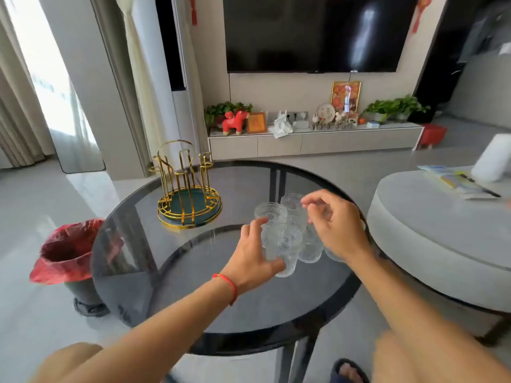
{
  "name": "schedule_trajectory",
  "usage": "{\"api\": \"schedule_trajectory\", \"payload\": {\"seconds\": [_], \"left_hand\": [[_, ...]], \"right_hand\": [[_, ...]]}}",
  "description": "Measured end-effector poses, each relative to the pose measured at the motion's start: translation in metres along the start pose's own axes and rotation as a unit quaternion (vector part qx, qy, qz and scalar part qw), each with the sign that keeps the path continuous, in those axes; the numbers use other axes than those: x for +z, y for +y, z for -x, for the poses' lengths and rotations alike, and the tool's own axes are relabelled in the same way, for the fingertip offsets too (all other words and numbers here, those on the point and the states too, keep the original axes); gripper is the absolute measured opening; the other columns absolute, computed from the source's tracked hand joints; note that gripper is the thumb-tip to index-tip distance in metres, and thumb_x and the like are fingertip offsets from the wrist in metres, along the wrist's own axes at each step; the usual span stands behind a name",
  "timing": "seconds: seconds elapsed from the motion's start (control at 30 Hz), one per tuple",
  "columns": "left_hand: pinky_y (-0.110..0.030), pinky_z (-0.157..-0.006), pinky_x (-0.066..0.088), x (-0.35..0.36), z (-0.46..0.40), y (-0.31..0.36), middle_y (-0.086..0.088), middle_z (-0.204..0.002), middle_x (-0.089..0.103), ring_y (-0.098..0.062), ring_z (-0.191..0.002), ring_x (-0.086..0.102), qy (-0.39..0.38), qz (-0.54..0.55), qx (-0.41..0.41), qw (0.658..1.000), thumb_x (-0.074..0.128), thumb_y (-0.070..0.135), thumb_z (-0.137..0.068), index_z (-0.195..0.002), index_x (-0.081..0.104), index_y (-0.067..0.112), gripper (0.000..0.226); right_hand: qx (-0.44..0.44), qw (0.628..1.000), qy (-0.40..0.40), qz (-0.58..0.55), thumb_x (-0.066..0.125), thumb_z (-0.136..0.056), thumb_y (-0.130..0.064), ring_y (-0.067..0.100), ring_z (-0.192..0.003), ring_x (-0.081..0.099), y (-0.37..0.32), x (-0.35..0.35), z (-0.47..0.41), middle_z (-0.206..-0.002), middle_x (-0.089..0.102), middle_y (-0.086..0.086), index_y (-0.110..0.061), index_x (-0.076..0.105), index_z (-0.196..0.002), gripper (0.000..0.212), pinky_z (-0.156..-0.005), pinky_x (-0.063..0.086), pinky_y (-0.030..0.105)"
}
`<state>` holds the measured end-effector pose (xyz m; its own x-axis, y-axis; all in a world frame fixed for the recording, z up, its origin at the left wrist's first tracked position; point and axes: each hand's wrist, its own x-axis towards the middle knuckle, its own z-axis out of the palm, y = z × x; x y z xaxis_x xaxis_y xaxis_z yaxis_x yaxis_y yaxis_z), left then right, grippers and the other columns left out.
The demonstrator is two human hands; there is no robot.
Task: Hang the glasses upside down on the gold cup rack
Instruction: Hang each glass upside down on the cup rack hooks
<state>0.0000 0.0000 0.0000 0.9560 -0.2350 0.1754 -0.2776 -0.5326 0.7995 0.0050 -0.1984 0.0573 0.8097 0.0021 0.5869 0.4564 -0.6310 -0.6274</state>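
Several clear embossed glasses (287,233) stand upright in a cluster right of centre on the round dark glass table (193,272). My left hand (253,258) wraps around the nearest glass (283,248), thumb at its base and fingers on its left side. My right hand (336,225) hovers over the right side of the cluster with fingers curled, touching the rim of a back glass (293,203); it hides part of another glass. The gold cup rack (188,189), on a green tray base, stands empty at the table's back left.
A bin with a red liner (69,252) stands on the floor to the table's left. A grey round ottoman (442,239) with papers sits to the right. A TV unit with ornaments lines the far wall. My knees and a sandalled foot show at the bottom.
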Motion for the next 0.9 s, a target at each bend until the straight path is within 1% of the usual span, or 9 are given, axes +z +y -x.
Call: {"api": "schedule_trajectory", "payload": {"seconds": [0.1,0.2,0.27,0.37,0.53,0.63,0.73,0.8,0.9], "left_hand": [[-0.042,-0.107,0.048,0.015,-0.003,0.010,-0.002,-0.143,0.041,-0.023,-0.131,0.046,0.041,-0.064,0.012,0.997,0.075,0.051,-0.069,-0.148,0.026,0.027,0.095],[-0.043,-0.099,0.053,0.029,-0.013,0.007,0.000,-0.140,0.045,-0.022,-0.128,0.049,0.088,-0.106,-0.004,0.991,0.075,0.057,-0.069,-0.145,0.028,0.027,0.094],[-0.038,-0.097,0.053,0.031,-0.020,0.002,0.002,-0.140,0.047,-0.020,-0.126,0.052,0.103,-0.120,-0.006,0.987,0.077,0.055,-0.070,-0.144,0.034,0.023,0.091],[-0.021,-0.093,0.046,0.027,-0.024,-0.004,0.005,-0.131,0.055,-0.013,-0.115,0.057,0.120,-0.092,-0.011,0.988,0.081,0.053,-0.063,-0.140,0.046,0.022,0.090],[-0.029,-0.082,0.058,-0.022,-0.023,0.001,0.008,-0.113,0.065,-0.008,-0.100,0.066,0.116,0.121,-0.092,0.982,0.082,0.057,-0.048,-0.118,0.060,0.029,0.079],[-0.050,-0.077,0.064,-0.050,-0.028,0.004,-0.011,-0.115,0.067,-0.022,-0.097,0.070,0.121,0.320,-0.135,0.930,0.081,0.048,-0.052,-0.118,0.060,0.015,0.077],[-0.056,-0.084,0.062,-0.071,-0.036,0.001,-0.021,-0.120,0.062,-0.032,-0.110,0.065,0.114,0.421,-0.145,0.888,0.076,0.042,-0.057,-0.120,0.059,0.005,0.075],[-0.058,-0.092,0.059,-0.082,-0.042,-0.004,-0.030,-0.130,0.058,-0.042,-0.122,0.061,0.096,0.481,-0.146,0.859,0.074,0.039,-0.065,-0.124,0.060,0.003,0.071],[-0.050,-0.093,0.059,-0.096,-0.052,-0.019,-0.026,-0.130,0.066,-0.039,-0.120,0.065,0.066,0.552,-0.123,0.822,0.075,0.040,-0.075,-0.116,0.071,0.012,0.050]], "right_hand": [[0.059,0.993,0.045,-0.089,0.064,-0.096,-0.004,0.011,-0.059,0.068,0.006,0.002,0.019,-0.085,0.077,0.000,-0.017,0.074,-0.097,0.017,-0.059,0.059,0.039],[0.056,0.992,0.025,-0.106,0.064,-0.095,-0.005,0.016,-0.049,0.064,0.013,0.012,0.021,-0.081,0.075,0.001,-0.021,0.073,-0.095,0.018,-0.053,0.058,0.044],[0.055,0.993,0.007,-0.100,0.065,-0.095,-0.008,0.025,-0.051,0.065,0.017,0.013,0.013,-0.081,0.074,-0.003,-0.023,0.073,-0.094,0.017,-0.054,0.057,0.049],[0.055,0.993,-0.001,-0.107,0.066,-0.095,-0.008,0.023,-0.055,0.067,0.019,0.019,0.010,-0.079,0.074,-0.004,-0.027,0.071,-0.097,0.020,-0.055,0.057,0.046],[0.045,0.983,0.012,-0.177,0.065,-0.092,-0.015,0.019,-0.088,0.074,0.006,0.023,0.012,-0.086,0.076,-0.003,-0.023,0.064,-0.112,0.021,-0.074,0.059,0.032],[0.022,0.976,-0.036,-0.213,0.063,-0.092,-0.025,0.018,-0.111,0.070,-0.008,0.033,0.018,-0.109,0.074,-0.010,-0.028,0.065,-0.117,0.025,-0.090,0.055,0.023],[0.009,0.982,-0.097,-0.165,0.061,-0.094,-0.042,0.009,-0.136,0.056,-0.022,0.052,0.004,-0.140,0.062,-0.016,-0.031,0.055,-0.140,0.047,-0.108,0.046,0.025],[0.043,0.982,-0.129,-0.134,0.063,-0.093,-0.053,0.006,-0.135,0.055,-0.030,0.065,-0.019,-0.147,0.054,-0.012,-0.040,0.044,-0.149,0.061,-0.110,0.047,0.032],[0.124,0.964,-0.188,-0.144,0.068,-0.082,-0.065,0.015,-0.102,0.076,-0.043,0.086,-0.057,-0.135,0.063,-0.002,-0.050,0.045,-0.142,0.066,-0.097,0.058,0.045]]}}
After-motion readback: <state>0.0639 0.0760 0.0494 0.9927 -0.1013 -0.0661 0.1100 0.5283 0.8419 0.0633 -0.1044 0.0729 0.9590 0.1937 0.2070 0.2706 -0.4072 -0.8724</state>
